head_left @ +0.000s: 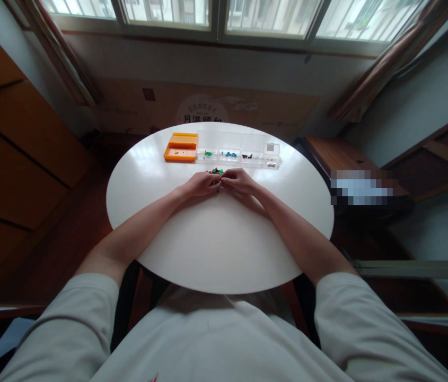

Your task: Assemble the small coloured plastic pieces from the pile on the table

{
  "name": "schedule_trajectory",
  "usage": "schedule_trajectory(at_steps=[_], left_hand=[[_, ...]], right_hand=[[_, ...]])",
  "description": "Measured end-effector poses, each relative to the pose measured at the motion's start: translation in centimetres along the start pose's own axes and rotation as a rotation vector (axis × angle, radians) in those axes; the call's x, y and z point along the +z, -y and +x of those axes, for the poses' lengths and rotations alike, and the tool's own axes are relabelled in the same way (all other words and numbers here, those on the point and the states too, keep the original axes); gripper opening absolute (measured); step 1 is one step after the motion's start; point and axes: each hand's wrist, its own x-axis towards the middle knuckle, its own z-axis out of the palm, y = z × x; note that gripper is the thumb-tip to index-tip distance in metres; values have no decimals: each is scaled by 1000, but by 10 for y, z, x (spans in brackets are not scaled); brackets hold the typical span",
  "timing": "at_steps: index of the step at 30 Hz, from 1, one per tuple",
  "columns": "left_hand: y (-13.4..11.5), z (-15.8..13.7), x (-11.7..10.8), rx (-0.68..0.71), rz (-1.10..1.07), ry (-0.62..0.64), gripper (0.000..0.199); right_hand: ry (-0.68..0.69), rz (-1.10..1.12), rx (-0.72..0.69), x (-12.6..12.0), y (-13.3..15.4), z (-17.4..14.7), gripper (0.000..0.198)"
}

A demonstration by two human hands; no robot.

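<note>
My left hand and my right hand meet over the middle of a round white table. Fingers on both are curled and closed, the fingertips almost touching. Whatever they pinch is too small and too hidden to name. Just beyond the fingertips lies a small pile of mixed pieces, green and dark, partly covered by my hands. A tiny dark bit shows on the table just below my fingers.
Along the far side stand an open orange box holding a few small orange pieces and several clear boxes with green pieces, blue pieces and dark brown pieces. A smaller clear box ends the row. Right of the table is a wooden cabinet.
</note>
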Motion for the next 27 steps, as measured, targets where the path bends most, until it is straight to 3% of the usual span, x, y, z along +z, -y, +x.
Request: schedule_trajectory(at_steps=[27], left_hand=[[-6, 0, -4, 3, -23, 9, 31]], right_hand=[[17, -3, -21, -1, -4, 1, 22]])
